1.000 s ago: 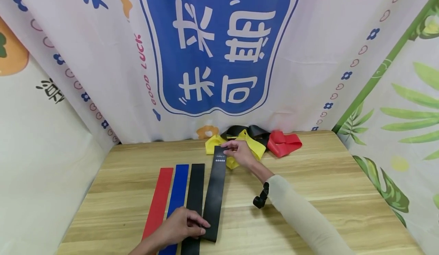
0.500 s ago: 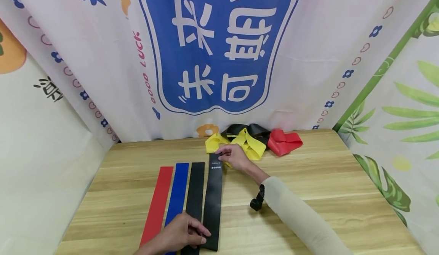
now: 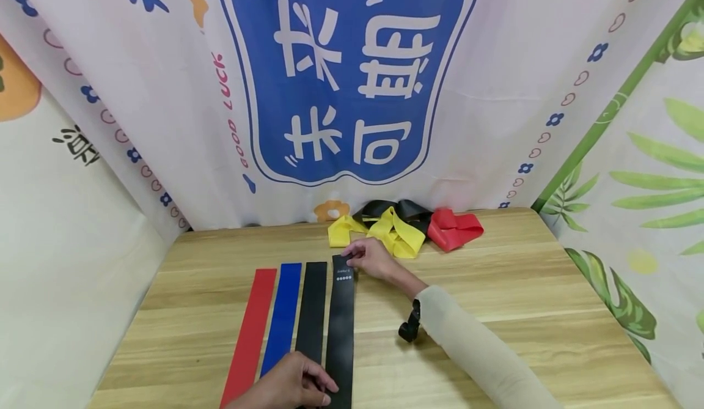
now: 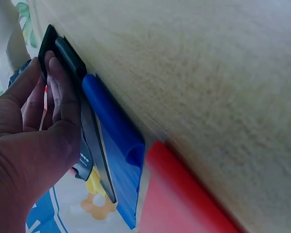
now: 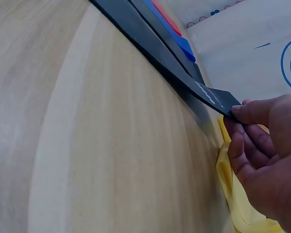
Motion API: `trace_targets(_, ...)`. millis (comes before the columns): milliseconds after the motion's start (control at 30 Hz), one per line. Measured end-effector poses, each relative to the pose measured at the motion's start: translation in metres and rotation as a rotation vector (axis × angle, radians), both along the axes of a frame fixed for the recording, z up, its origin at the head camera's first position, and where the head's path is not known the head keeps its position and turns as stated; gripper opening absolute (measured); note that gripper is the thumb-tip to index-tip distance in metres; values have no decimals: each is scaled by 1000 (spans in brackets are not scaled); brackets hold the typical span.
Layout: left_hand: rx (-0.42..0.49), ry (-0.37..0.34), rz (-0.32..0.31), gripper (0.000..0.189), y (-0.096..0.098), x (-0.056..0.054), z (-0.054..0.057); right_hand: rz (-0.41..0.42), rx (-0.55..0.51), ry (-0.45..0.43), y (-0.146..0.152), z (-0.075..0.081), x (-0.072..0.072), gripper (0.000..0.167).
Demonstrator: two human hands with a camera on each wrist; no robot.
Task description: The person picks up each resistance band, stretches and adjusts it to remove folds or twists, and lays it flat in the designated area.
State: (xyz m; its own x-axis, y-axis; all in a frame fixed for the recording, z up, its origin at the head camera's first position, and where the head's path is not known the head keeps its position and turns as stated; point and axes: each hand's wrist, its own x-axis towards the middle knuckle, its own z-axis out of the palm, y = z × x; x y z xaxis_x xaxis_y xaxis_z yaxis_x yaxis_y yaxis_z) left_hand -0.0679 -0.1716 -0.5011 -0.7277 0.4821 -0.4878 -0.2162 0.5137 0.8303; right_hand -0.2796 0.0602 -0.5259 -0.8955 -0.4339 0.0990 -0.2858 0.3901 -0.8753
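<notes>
A black resistance band (image 3: 341, 329) with white print at its far end is stretched flat between my hands. My right hand (image 3: 375, 260) pinches the far end between thumb and fingers; in the right wrist view that end (image 5: 218, 99) is raised off the table. At the near end, my left hand (image 3: 293, 383) pinches the same band, as the left wrist view shows. Just left of it lie a second black band (image 3: 311, 305), a blue band (image 3: 282, 311) and a red band (image 3: 250, 335), side by side. My left hand and forearm cover their near parts.
Loose yellow (image 3: 404, 238), black (image 3: 416, 211) and red bands (image 3: 455, 228) are heaped at the table's back edge, beyond my right hand. A printed curtain (image 3: 495, 91) hangs directly behind the wooden table (image 3: 495, 348). Patterned cloth also borders both sides.
Both hands have drawn the printed black band toward me and slightly left. It now lies nearly parallel to the other black band, farther from the yellow one.
</notes>
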Motion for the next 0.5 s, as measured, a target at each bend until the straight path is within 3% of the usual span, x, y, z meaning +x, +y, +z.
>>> trace_targets(300, -9, 0, -18, 16, -1, 1, -1, 11, 31, 54, -3, -4, 0, 17)
trace_targets(500, 10, 0, -34, 16, -2, 1, -2, 14, 75, 46, -4, -4, 0, 16)
